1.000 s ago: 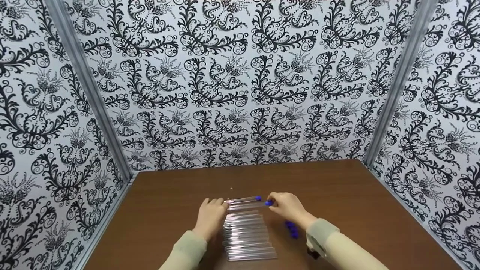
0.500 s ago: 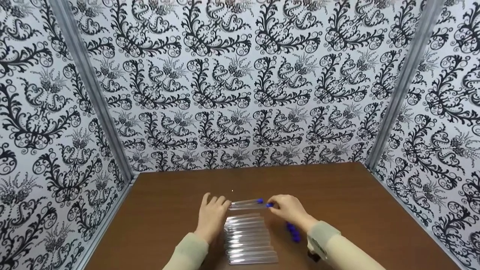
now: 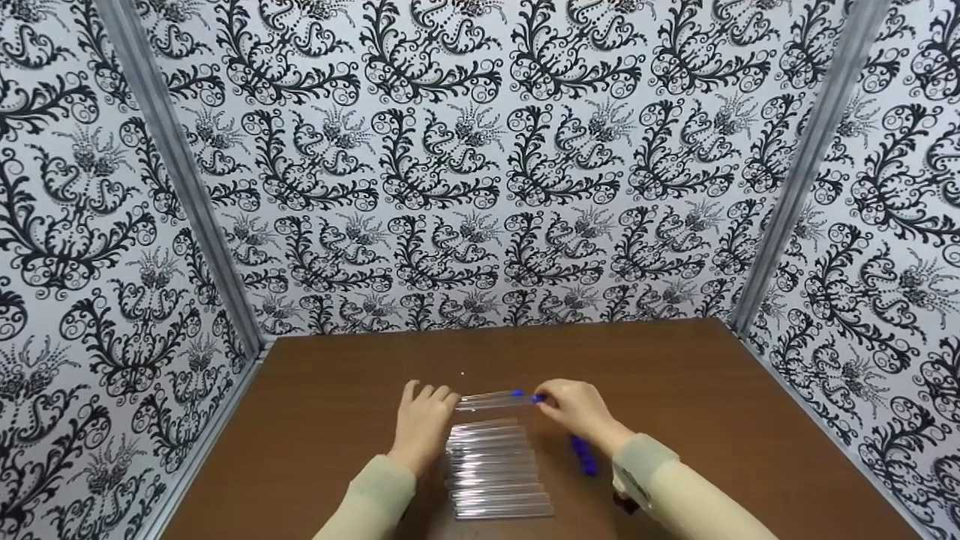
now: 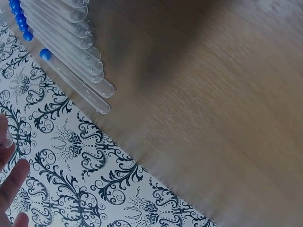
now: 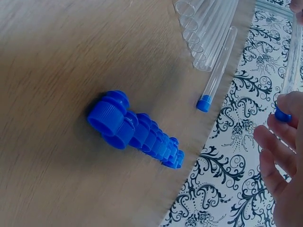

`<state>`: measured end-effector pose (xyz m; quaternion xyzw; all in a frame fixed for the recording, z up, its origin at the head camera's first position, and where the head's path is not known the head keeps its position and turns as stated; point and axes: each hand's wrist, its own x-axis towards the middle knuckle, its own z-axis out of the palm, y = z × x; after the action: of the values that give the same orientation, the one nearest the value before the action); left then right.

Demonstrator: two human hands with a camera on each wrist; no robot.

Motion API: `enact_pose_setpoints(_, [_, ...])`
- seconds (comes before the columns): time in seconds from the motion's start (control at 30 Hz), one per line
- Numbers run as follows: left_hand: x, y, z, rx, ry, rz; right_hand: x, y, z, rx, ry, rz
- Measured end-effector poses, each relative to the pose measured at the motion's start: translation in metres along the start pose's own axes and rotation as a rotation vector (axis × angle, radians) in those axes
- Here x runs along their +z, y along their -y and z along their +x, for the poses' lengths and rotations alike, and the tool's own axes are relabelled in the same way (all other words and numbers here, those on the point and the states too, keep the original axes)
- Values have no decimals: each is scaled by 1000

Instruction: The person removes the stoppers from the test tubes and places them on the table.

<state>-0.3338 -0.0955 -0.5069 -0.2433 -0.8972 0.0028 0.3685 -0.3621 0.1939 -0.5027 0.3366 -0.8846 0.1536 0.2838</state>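
My left hand (image 3: 424, 424) pinches the closed end of a clear test tube (image 5: 293, 56), held above the table. At the tube's other end, the thumb and finger of my right hand (image 3: 577, 409) pinch a blue cap (image 5: 282, 115). Cap and tube mouth meet there, but the fingers hide how far the cap is on. On the table near the held tube lies another test tube with a blue cap (image 5: 203, 103). In the left wrist view, only some fingers of the left hand (image 4: 12, 187) show, at the edge.
Several uncapped test tubes (image 3: 495, 469) lie side by side in front of the hands. To their right, several loose blue caps (image 5: 142, 135) stand in a row on the brown table (image 3: 315, 435). Patterned panels (image 3: 480, 187) enclose the back and sides.
The blue cap in my right hand, apart from the held test tube earlier, now meets its mouth. My left hand keeps its grip on the tube.
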Motion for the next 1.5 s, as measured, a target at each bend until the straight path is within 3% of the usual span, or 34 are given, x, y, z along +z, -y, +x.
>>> enact_pose_setpoints(0.27, [0, 2, 2, -19, 14, -38, 5, -5, 0, -69, -90, -36])
enact_pose_setpoints(0.5, [-2, 6, 5, -36, 81, -73, 8, -7, -2, -150, -194, -73])
enact_pose_setpoints(0.6, [0, 10, 2, -56, 51, -101, 8, -11, -3, -132, -189, -71])
enact_pose_setpoints(0.8, [6, 14, -4, -113, 12, -145, 4, -21, -7, -11, -121, -56])
enact_pose_setpoints(1.0, [14, 11, -6, -151, 75, -165, 5, -29, -15, 99, -46, -46])
enact_pose_setpoints(1.13, [24, 9, 0, -150, 106, -174, 6, -39, -16, 231, -1, -27])
enact_pose_setpoints(1.3, [34, 12, -4, -149, 93, -184, 10, -49, -10, 402, 47, 98])
enact_pose_setpoints(1.5, [43, 18, -18, -189, 109, -185, 21, -62, 0, 490, 106, 222])
